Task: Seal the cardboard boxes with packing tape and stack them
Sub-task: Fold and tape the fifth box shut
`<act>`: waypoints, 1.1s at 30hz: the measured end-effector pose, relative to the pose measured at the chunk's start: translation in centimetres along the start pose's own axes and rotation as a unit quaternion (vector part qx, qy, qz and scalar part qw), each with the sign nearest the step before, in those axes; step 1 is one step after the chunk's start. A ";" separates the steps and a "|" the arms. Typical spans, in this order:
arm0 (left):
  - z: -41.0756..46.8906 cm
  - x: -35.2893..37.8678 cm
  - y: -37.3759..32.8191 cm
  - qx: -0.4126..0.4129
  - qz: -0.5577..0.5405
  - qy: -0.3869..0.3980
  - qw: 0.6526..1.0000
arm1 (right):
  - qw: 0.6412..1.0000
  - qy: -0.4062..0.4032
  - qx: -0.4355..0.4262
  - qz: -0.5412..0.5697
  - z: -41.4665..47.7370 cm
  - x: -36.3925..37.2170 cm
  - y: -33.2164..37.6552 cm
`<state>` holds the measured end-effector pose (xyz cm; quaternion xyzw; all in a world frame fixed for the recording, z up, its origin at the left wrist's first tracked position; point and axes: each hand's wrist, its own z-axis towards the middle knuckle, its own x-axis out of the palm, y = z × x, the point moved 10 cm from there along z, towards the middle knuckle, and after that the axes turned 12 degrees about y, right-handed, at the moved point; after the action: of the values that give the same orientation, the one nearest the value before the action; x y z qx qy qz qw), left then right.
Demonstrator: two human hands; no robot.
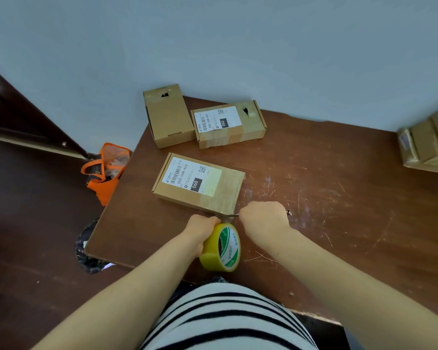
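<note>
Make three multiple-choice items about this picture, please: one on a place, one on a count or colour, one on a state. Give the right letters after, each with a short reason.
1. Where does the orange bag lie?
A. on the table
B. on the floor, left of the table
C. on top of a box

2. What colour is the tape roll?
A. yellow, with a green and white core
B. clear, with a red core
C. brown, with a black core

3. What is the state of the left hand?
A. open and flat on the table
B. closed around the tape roll
C. resting on the nearest box

Answers:
1. B: the bag sits on the dark floor, beside the left edge of the table.
2. A: the wound tape looks yellow and the inner ring is green and white.
3. B: the fingers wrap the roll, just below the nearest box, while the right hand grips a thin tool at the box's corner.
</note>
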<state>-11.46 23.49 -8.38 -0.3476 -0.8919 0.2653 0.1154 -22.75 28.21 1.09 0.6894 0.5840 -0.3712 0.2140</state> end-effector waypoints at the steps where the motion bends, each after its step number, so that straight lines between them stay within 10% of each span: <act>1: 0.1 0.0 0.0 0.002 -0.004 -0.002 1.000 | 1.000 0.002 -0.004 -0.002 0.3 0.4 0.2; 11: -0.3 -0.3 -0.1 -0.015 0.015 0.006 1.000 | 0.951 0.053 0.047 0.301 0.9 11.0 -9.6; 16: -0.5 -0.2 -0.3 -0.019 0.022 0.003 1.000 | 0.923 -0.152 -0.095 0.341 1.3 3.2 -5.1; 20: -0.7 -0.1 -0.5 -0.009 0.002 -0.003 1.000 | 0.927 -0.131 -0.223 0.271 4.2 -0.5 1.4; 33: -1.5 -3.7 0.0 -0.019 0.101 0.003 0.995 | 0.968 -0.123 -0.198 0.097 7.4 2.8 3.2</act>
<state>-8.15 21.53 -7.15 -0.4384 -0.8568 0.2581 0.0839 -21.46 23.94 -6.20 0.6354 0.5456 -0.3079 0.4514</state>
